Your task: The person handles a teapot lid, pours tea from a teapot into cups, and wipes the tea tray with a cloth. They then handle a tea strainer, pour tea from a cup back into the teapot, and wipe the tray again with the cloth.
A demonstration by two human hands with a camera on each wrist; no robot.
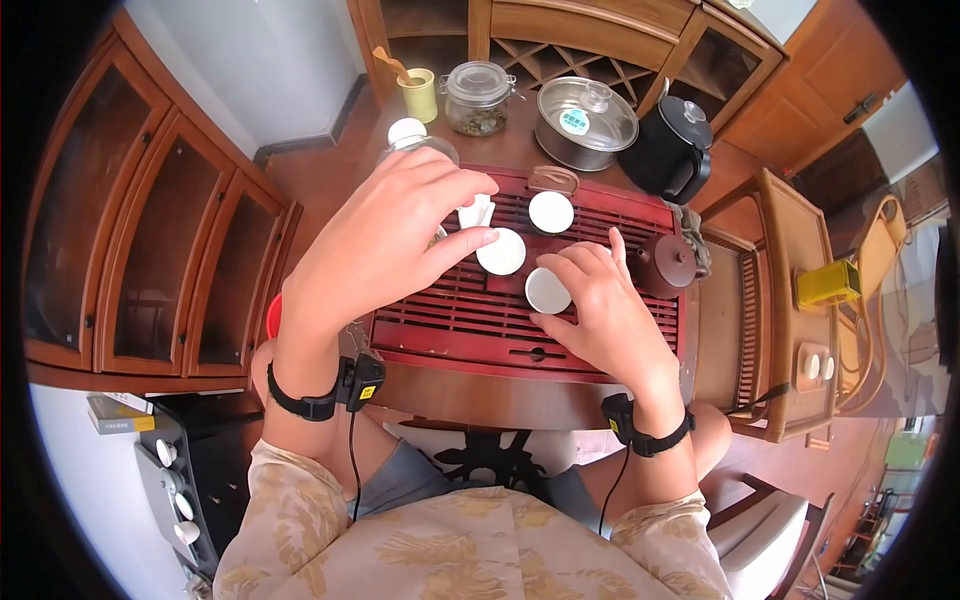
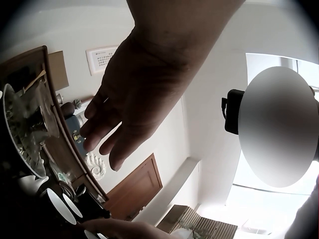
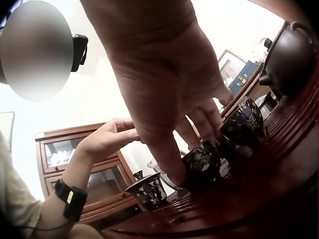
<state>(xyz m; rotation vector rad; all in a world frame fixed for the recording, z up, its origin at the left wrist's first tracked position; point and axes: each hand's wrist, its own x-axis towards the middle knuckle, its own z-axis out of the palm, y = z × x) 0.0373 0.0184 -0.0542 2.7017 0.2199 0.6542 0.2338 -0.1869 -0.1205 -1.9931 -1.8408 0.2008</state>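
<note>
My right hand (image 1: 610,315) pinches the rim of a small teacup (image 1: 548,290), white inside, between thumb and fingers. In the right wrist view this teacup (image 3: 202,162) is black outside with a pale pattern, low over the tea tray (image 3: 249,199). Another patterned cup (image 3: 244,122) stands beside those fingers. My left hand (image 1: 385,215), its fingers extended and holding nothing, hovers over the tray's left side, near a white-lined cup (image 1: 500,251) and a white spouted vessel (image 1: 476,212). A lidded patterned bowl (image 3: 149,191) sits on the tray; my left hand mostly hides it from the head view.
Another white-lined cup (image 1: 551,212) stands toward the tray's back, and a brown teapot (image 1: 668,265) at its right. Behind are a glass jar (image 1: 478,100), a lidded steel pot (image 1: 587,125), a black kettle (image 1: 672,145) and a green holder (image 1: 417,97) with wooden tools.
</note>
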